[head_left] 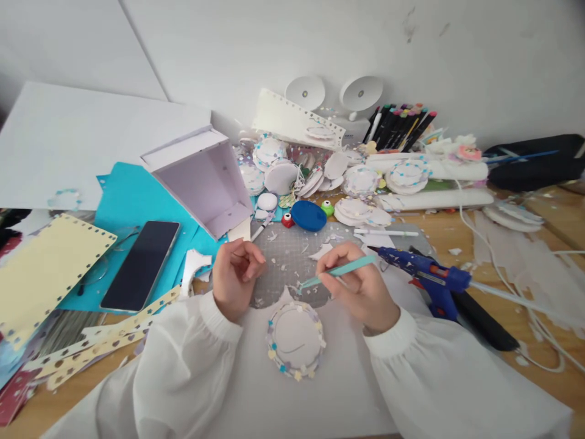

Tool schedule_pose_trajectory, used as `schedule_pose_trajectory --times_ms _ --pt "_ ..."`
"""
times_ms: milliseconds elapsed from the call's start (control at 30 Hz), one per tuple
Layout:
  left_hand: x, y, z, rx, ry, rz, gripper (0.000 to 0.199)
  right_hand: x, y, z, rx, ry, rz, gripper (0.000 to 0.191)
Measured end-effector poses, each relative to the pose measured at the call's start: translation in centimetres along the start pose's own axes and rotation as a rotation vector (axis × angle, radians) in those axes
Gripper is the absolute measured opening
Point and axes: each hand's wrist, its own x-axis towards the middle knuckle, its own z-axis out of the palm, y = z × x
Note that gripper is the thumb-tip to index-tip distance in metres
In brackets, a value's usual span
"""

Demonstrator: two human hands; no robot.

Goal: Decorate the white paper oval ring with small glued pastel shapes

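Wreath (296, 338), left hand (238, 273) empty, loosely curled, right hand (363, 286) pinching tweezers (351, 266), glue gun (432, 277) nearby

A craft workspace — glue gun (432, 277), markers (402, 125), paper scraps

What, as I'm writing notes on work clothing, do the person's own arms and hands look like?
Both arms wear loose, plain white sleeves, softly creased and full, gathered into narrow white cuffs at the wrists. The left hand and right hand are bare, without gloves. No lettering shows on the sleeves.
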Motion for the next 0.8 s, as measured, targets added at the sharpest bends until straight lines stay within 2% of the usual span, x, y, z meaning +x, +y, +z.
schedule_pose_trajectory --times_ms 100,433,633,800 --pt "-0.08 0.05 0.03 -0.003 -0.002 0.013 0.038 -0.16 0.18 -0.4 -0.127 -0.102 -0.089 0.009" --pt "-0.53 0.02 0.12 0.117 0.002 0.065 0.038 0.04 0.6 -0.58 -0.437 -0.234 -0.139 0.008" --pt "-0.42 -0.09 -0.08 0.059 -0.01 0.047 0.035 -0.09 0.87 -0.5 -0.436 -0.228 -0.173 0.01" --pt "-0.43 -0.1 -0.05 0.027 -0.019 0.041 0.035 -0.26 0.72 -0.57 -0.301 -0.119 -0.116 0.01"
